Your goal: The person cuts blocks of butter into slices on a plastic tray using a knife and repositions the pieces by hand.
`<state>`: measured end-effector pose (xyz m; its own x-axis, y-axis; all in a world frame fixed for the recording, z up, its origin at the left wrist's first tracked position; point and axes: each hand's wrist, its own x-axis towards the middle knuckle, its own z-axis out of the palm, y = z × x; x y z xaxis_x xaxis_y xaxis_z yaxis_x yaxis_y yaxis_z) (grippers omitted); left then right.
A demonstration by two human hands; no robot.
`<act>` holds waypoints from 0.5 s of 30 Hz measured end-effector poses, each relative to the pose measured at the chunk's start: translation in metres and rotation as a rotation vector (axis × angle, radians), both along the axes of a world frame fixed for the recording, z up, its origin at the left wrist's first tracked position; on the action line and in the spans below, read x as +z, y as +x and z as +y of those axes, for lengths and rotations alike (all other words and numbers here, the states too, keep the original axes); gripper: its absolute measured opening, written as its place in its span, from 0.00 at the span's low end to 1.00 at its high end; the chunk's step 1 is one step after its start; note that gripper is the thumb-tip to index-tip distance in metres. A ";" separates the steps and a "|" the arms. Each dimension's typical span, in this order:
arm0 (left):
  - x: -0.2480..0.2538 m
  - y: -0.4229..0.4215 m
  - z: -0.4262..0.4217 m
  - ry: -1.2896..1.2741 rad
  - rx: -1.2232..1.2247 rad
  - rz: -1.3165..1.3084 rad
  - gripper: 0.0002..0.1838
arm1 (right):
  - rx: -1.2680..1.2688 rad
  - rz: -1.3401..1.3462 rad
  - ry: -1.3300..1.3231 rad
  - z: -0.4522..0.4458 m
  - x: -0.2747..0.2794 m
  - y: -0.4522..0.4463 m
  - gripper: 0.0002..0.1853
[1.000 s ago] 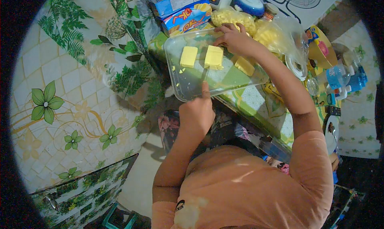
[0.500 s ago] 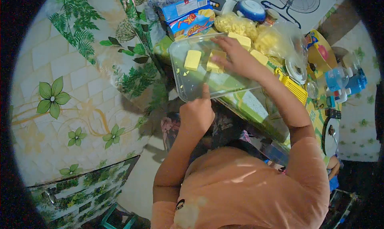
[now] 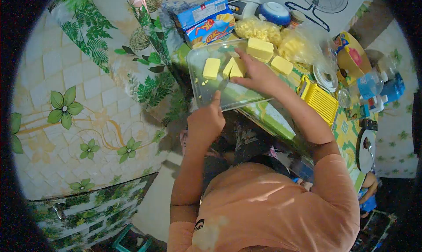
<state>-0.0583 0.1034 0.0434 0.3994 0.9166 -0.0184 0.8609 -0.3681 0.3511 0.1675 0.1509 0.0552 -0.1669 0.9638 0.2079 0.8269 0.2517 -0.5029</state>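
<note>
My left hand (image 3: 206,122) is closed around a knife, its index finger stretched along the top; the thin blade is hard to make out. It is at the near edge of a clear plastic container (image 3: 196,82). My right hand (image 3: 259,76) spans a cut yellow block (image 3: 238,68), thumb at the near end and index finger at the far end. A narrow yellow slice (image 3: 228,67) leans away on its left. Another yellow block (image 3: 212,68) sits farther left, with small crumbs near it.
Beyond the container are a large yellow block (image 3: 260,49), a smaller one (image 3: 281,65), a blue box (image 3: 211,30) and bags of yellow food (image 3: 258,30). A yellow slotted tool (image 3: 320,101), bottles (image 3: 370,85) and a plate (image 3: 365,150) stand right. Part of another person (image 3: 369,188) shows lower right.
The middle block has parted into a slice and a larger piece. My left hand has drawn back to the left; my right hand has come down onto the block.
</note>
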 end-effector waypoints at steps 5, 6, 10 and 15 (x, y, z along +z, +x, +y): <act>0.003 -0.003 0.005 -0.036 0.017 0.053 0.26 | -0.006 0.027 0.005 -0.003 -0.001 0.002 0.50; 0.005 -0.003 0.007 -0.047 0.021 0.068 0.26 | -0.007 0.036 0.008 -0.004 -0.002 0.003 0.51; 0.008 -0.005 0.008 -0.052 0.024 0.085 0.26 | 0.017 0.033 0.046 -0.002 -0.008 0.009 0.51; -0.016 -0.022 0.011 -0.123 0.038 -0.440 0.25 | 0.028 -0.078 0.055 -0.007 -0.002 0.005 0.48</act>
